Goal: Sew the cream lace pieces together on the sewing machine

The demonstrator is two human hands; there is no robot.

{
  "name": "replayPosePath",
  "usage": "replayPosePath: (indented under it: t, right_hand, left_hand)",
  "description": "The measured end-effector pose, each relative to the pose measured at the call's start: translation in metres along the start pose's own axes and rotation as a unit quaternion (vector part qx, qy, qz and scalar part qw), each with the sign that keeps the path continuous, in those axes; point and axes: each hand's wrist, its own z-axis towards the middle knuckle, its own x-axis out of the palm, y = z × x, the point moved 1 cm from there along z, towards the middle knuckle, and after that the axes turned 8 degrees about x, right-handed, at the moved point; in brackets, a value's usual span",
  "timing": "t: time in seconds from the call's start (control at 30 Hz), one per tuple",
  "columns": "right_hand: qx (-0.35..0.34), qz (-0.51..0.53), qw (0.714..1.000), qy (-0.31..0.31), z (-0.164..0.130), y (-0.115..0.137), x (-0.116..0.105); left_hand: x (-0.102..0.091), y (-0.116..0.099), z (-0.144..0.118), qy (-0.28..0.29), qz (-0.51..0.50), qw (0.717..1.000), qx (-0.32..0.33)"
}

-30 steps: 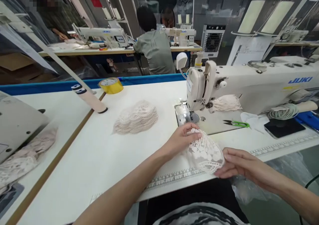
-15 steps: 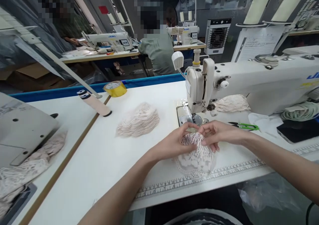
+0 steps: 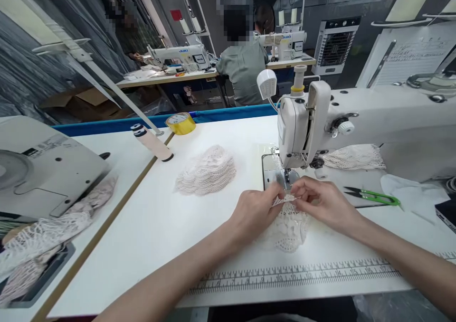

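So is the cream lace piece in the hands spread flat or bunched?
Bunched: both hands pinch the cream lace piece's top edge.

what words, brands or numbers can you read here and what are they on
"JUKI": blue letters on the sewing machine on the far table.
Ruler printed along the table's front edge: numbers too small to read.
Paper sheet at upper right: lines of print, too blurred.
Yellow tape roll: marks on top, unreadable.
Red sign on the back wall: no legible text.

Far across the room, a person in a grey-green shirt (image 3: pixel 243 70) is sitting at a long wooden worktable (image 3: pixel 199 74), while a white cooling unit (image 3: pixel 334 44) is standing farther right.
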Motion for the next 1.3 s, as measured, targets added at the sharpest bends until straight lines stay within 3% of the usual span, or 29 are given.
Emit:
replayPosePath:
  t: [0.1,0.27,0.63,0.83,0.97,1.1,1.2,1.3]
  right_hand:
    - [-0.082,-0.037,0.995,-0.031,-0.004,-0.001,0.003]
    - [-0.182,-0.089,0.979,-0.031,-0.007,-0.003,0.007]
    - [-0.239,-0.186,0.952,-0.041,-0.009,-0.001,0.007]
    - [-0.306,-0.231,0.916,-0.119,-0.011,0.001,0.006]
    - [-0.384,-0.301,0.857,-0.165,-0.015,0.003,0.002]
    - [-0.489,-0.379,0.773,-0.140,-0.022,0.015,-0.005]
    - [-0.531,-0.443,0.710,-0.132,-0.024,0.025,-0.008]
    - [-0.553,-0.467,0.676,-0.136,-0.027,0.034,-0.009]
  left_hand:
    - [0.006,0.004,-0.009,-0.059,-0.005,0.998,0.034]
    - [0.005,0.005,-0.012,-0.076,-0.028,0.996,0.045]
    - [0.004,0.001,-0.012,-0.094,-0.037,0.993,0.067]
    - [0.001,-0.001,-0.012,-0.122,0.025,0.981,0.149]
    - [0.002,-0.003,-0.013,-0.133,0.015,0.981,0.139]
    - [0.003,-0.007,-0.015,-0.132,-0.022,0.986,0.097]
    - [0.004,-0.009,-0.015,-0.119,-0.020,0.988,0.099]
    - [0.004,-0.012,-0.015,-0.133,-0.018,0.983,0.126]
